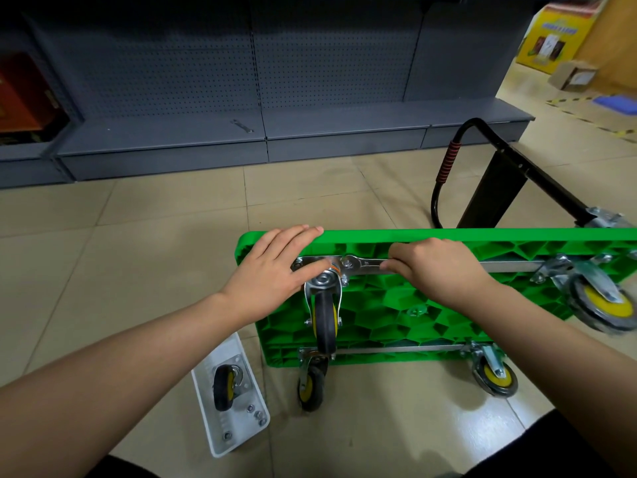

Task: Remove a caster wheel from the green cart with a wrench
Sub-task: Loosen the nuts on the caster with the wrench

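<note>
The green cart [431,322] stands on its side on the tiled floor, its ribbed underside facing me. At its upper left corner a black caster wheel [324,322] hangs from a metal plate. My left hand [275,270] lies flat over that plate and the cart's top edge, fingers spread. My right hand [437,267] grips the handle of a silver wrench [365,263], whose head sits on a bolt at the plate's right side. Three other casters with yellow hubs remain on the cart: one at the lower left [311,388], one at the lower right [494,374] and one at the upper right [603,301].
A white tray [210,401] on the floor by my left forearm holds a loose caster wheel [224,388] and several nuts. The cart's black handle [448,167] with a red grip lies behind. Grey shelving [241,139] carries another wrench [242,126]. Boxes stand at far right.
</note>
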